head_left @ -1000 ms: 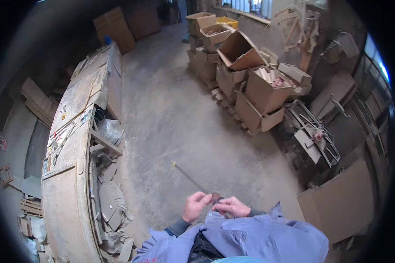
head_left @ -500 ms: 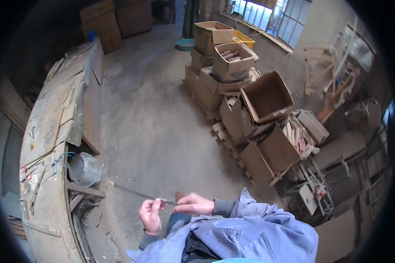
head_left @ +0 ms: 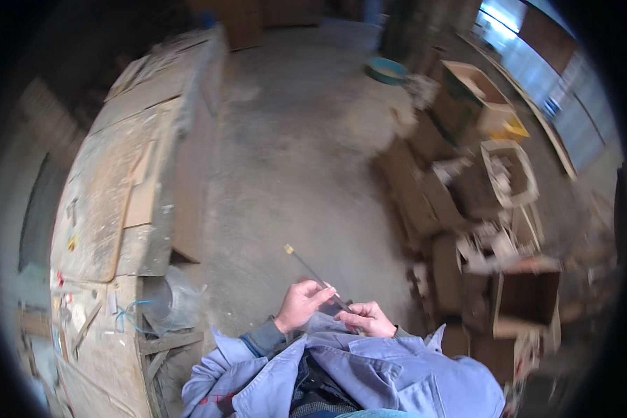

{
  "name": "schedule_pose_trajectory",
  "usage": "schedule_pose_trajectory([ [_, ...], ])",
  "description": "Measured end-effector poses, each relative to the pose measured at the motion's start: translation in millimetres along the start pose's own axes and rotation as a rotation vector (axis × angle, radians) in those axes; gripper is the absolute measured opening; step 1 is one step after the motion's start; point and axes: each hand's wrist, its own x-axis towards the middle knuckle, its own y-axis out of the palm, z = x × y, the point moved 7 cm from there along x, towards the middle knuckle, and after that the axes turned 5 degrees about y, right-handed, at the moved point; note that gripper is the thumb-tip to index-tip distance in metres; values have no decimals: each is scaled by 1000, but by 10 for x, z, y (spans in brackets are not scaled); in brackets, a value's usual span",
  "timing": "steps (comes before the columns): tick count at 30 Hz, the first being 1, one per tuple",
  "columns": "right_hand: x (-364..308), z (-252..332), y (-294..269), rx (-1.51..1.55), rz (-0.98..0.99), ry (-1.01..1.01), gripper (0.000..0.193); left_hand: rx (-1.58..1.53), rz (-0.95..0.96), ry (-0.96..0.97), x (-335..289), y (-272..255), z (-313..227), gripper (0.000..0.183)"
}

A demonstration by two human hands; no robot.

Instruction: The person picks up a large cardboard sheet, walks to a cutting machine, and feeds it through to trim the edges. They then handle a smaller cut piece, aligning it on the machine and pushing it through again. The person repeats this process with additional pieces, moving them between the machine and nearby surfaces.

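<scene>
A thin dark rod (head_left: 308, 267) with a small yellowish block at its far tip slants across in front of my body, that tip pointing away and to the left. My left hand (head_left: 303, 304) pinches it partway along between thumb and fingers. Lower down, my right hand (head_left: 367, 320) closes round its near end, which the fingers partly hide. Exactly what kind of tool the rod is, I cannot make out. Both hands are close together above the front of my blue-grey jacket (head_left: 369, 366).
A long dusty workbench (head_left: 94, 230) runs along the left, with wood strips and small bits on it. Beside it hangs a clear plastic bag (head_left: 181, 299). Stacked cardboard boxes (head_left: 460, 111) stand on the right, one holding wood pieces. A teal basin (head_left: 386, 70) lies on the concrete floor (head_left: 279, 174) farther back.
My view has swung to the right, blurring the surroundings. The rod has turned from pointing mostly left to pointing more away from me. Both hands keep hold of it.
</scene>
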Motion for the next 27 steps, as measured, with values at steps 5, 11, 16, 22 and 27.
schedule_pose_trajectory([
  [5,1379,1372,255,-140,237,0,20,79,-214,1,824,-1065,-710,20],
  [11,3387,2736,407,-360,477,-1,23,43,-383,158,2234,-2348,-978,19],
  [16,4934,3713,140,-305,423,50,24,113,-360,27,3838,-3366,-1192,21],
  [22,5761,5114,-847,-146,146,-151,19,166,-89,46,6013,-3558,-2165,19],
  [27,6614,5568,-1804,7,-48,-28,17,193,198,54,7775,-3720,-2291,14],
])
